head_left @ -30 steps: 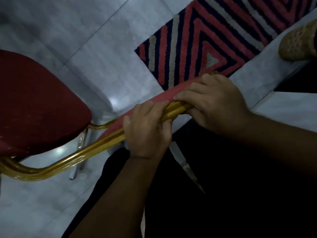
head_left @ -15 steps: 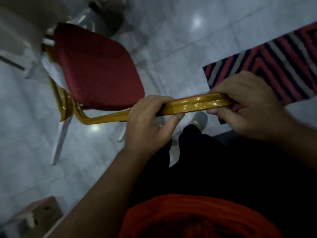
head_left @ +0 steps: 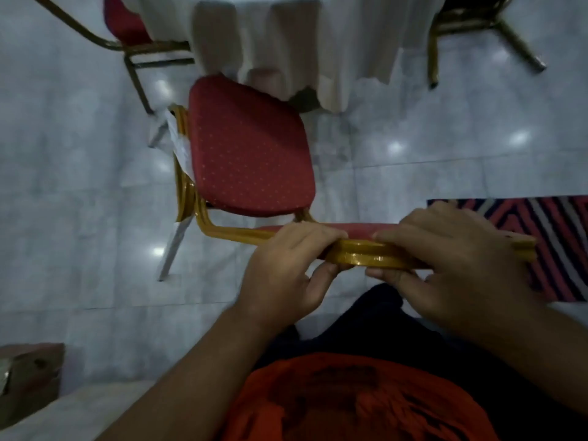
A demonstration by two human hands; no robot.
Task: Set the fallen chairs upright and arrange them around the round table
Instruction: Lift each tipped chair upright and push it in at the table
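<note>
A red-cushioned banquet chair [head_left: 251, 148] with a gold metal frame stands upright on the pale tiled floor [head_left: 445, 138], its seat facing the counter [head_left: 286, 33], a round one draped in a white cloth that hangs down to just beyond the seat's far edge. Both hands are clamped on the top rail of the chair's backrest, on the side of the chair away from the counter: the left hand [head_left: 286, 265] wraps the gold rail with fingers over the top and thumb beneath, and the right hand [head_left: 451, 262] grips the same rail just beside it, fingers curled under. A second red chair [head_left: 127, 27] sits to the left of the counter, close against the cloth, and the gold legs of a third chair [head_left: 461, 27] show to the counter's right. A red, navy and grey striped rug [head_left: 553, 240] lies on the floor to the right of the held chair, well apart from the counter. A brown cardboard box [head_left: 31, 377] rests on the floor far from the counter, at the person's left.
</note>
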